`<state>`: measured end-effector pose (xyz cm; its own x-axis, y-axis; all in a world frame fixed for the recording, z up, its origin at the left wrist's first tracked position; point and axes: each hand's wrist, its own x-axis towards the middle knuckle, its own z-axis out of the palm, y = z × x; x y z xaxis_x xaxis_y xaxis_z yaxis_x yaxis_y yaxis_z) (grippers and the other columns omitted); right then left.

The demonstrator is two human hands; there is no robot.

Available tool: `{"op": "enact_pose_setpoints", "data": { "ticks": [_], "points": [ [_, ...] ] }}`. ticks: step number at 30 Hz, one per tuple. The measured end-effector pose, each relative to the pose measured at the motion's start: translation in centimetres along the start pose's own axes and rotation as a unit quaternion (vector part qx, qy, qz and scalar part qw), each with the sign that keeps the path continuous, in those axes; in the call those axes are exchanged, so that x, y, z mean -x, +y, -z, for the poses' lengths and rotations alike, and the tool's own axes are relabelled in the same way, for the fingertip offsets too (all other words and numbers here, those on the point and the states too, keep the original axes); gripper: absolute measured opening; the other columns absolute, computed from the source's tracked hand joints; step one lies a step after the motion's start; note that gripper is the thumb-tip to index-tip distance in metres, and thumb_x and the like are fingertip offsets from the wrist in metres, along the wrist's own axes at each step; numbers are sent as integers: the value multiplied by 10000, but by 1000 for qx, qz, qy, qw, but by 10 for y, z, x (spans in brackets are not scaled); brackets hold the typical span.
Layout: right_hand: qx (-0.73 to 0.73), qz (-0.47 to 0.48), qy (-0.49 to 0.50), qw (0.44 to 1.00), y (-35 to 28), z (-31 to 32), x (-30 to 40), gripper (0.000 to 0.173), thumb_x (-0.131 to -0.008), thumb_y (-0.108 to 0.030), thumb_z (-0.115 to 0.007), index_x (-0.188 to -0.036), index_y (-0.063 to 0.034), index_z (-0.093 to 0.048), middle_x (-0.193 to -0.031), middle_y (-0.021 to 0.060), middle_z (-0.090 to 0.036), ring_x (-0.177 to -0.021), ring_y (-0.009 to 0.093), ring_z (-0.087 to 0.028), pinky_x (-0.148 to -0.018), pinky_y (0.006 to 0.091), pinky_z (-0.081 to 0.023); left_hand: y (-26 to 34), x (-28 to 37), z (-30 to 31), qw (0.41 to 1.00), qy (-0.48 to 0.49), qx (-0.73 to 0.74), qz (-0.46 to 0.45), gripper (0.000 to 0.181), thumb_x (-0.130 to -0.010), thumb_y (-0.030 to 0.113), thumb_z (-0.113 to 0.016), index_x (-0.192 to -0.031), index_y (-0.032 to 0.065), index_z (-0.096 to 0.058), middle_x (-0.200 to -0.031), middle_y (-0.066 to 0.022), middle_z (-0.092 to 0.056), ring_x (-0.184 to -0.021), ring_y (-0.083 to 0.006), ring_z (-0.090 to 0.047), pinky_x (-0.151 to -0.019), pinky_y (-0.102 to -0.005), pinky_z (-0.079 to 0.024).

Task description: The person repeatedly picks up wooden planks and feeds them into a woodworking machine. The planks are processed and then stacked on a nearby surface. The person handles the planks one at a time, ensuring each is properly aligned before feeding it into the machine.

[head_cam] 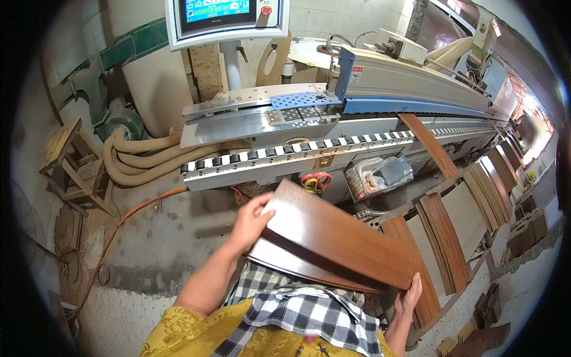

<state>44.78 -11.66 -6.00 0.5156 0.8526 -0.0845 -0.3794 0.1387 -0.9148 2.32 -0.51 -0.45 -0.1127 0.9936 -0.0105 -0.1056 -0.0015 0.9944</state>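
Observation:
A glossy brown wood-grain panel [339,232] is held between my two hands in front of my lap. My left hand [250,223] grips its left end, thumb on top. My right hand [408,294] holds its lower right corner, the fingers partly hidden. Under it, close to my checked apron, lies another brown panel [308,265]. Beyond the held panel runs an edge-banding machine with a roller rail [290,149] and a perforated blue plate [303,101]. Another narrow brown panel [430,145] reaches from the machine's rail towards the stacks on the right.
Stacked panels [446,245] stand along the right side. A wire basket [379,176] with plastic bags and scissors [316,182] hang at the machine's front. At left are a wooden stool [78,165], ribbed hoses [147,163] and an air line. A control screen [218,13] stands above. A blurred person [531,129] is far right.

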Motion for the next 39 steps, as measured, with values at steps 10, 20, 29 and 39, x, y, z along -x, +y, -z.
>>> {"op": "enact_pose_setpoints", "data": {
  "ticks": [10, 20, 29, 39],
  "points": [
    [6, -94, -162, 982, 17, -138, 33, 210, -923, -263, -465, -970, -58, -480, -889, 81, -580, -735, 219, -620, -589, 306, -509, -4, -69, -37, 979, -6, 168, 119, 547, -865, 182, -586, -1297, 18, -293, -948, -122, -590, -739, -174, -613, -644, -297, -534],
    [108, -163, -439, 877, 44, -210, 28, 353, -966, -293, -379, -925, 27, -523, -849, 140, -640, -697, 154, -602, -692, 269, -481, -1, -22, -27, 991, -20, 116, 64, 734, -903, 114, -505, -1418, 66, 15, -965, -144, -612, -768, -138, -589, -660, -282, -488],
    [232, 17, -302, 925, 25, -159, 19, 228, -938, -129, -420, -1069, 10, -544, -841, 90, -637, -730, 111, -589, -695, 246, -471, 13, -25, -21, 991, 4, 134, -2, 671, -911, 61, -463, -1427, 49, -35, -1295, -129, -436, -1039, -126, -502, -914, -250, -371],
    [436, 118, 38, 891, 47, 20, 0, 331, -892, -154, -492, -1170, 24, -505, -1063, 123, -572, -979, 206, -533, -852, 321, -409, 15, -28, -18, 994, 0, 108, 26, 643, -922, 70, -451, -1431, 81, -58, -1262, -88, -456, -881, -84, -521, -756, -229, -447]
  ]
}}
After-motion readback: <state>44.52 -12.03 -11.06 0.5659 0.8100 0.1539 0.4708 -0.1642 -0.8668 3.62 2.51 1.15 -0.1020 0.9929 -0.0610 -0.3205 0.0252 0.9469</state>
